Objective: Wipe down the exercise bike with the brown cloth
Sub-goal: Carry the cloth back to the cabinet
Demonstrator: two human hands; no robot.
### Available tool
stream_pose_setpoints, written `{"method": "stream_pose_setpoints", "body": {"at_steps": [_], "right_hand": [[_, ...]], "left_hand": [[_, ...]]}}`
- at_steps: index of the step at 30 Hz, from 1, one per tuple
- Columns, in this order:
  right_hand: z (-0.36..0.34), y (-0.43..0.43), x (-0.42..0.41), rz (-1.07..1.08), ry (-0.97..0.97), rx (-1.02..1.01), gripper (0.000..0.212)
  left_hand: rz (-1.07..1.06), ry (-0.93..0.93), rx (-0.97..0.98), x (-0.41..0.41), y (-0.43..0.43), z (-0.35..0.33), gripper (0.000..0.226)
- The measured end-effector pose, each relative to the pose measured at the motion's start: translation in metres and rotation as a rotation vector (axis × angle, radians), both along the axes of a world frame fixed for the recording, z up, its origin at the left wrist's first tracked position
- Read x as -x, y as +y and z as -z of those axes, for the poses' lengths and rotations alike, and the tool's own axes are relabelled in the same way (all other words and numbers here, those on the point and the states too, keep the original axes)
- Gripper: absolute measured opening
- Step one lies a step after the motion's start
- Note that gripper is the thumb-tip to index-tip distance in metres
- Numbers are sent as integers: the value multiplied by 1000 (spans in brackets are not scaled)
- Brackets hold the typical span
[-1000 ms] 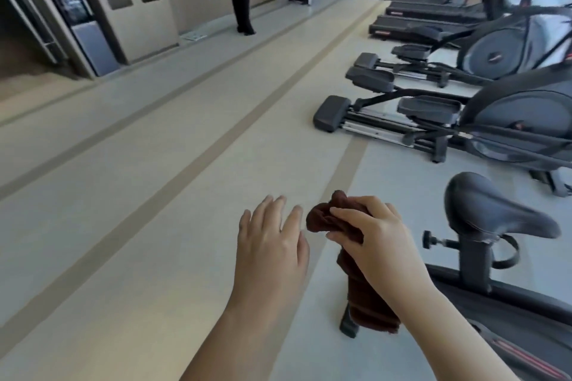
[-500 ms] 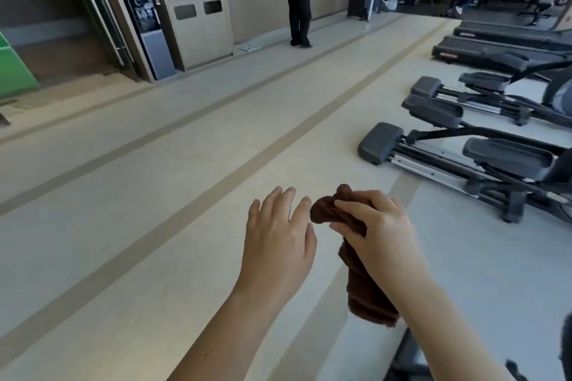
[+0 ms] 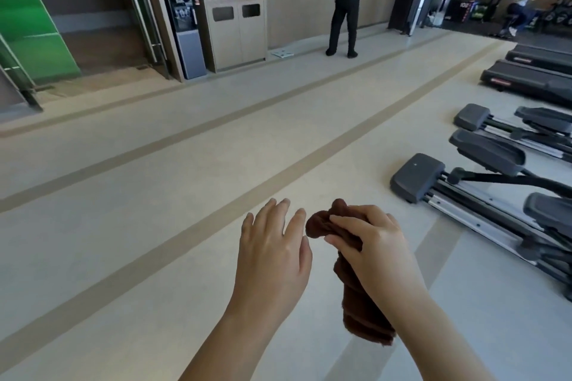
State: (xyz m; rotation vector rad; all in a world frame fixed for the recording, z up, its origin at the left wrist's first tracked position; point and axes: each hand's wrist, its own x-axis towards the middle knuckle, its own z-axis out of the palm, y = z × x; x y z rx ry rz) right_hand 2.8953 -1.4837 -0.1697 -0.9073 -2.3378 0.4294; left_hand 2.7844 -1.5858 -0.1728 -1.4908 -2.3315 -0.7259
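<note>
My right hand [image 3: 371, 244] grips the bunched brown cloth [image 3: 359, 306] near its top, and the rest of the cloth hangs down below my wrist. Just left of it, my left hand [image 3: 272, 250] hovers palm down with fingers straight, close to the cloth's upper end and holding nothing. The exercise bike is out of view.
Elliptical trainers [image 3: 495, 176] line the right side, with treadmills [image 3: 532, 77] behind them. A person [image 3: 345, 6] stands at the far wall by a cabinet [image 3: 235, 31] and water dispenser [image 3: 184, 34]. Another person [image 3: 520, 6] is at the far right. Beige floor with darker stripes stretches ahead.
The view has swung up and left, so the bike seat and frame have dropped out of sight. Both hands keep the same pose, the right still holding the cloth.
</note>
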Motion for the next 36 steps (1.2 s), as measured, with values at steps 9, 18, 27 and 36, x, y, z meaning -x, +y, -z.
{"method": "stream_pose_setpoints", "body": {"at_steps": [9,18,27,36], "right_hand": [[-8,55,221,-83,-17,-34,30],[-16,127,391,-109,3,-33,31],[-2,268,522,-116,42,-58,32],[-17,423,676,-182,-4,-70,29]], "left_hand": [[-78,-12,-25,211,44,1,33],[-123,7,-5,384,110,-5,33],[-87,37,-1,513,258,8,33],[-136,19,0,650,414,-7,32]]}}
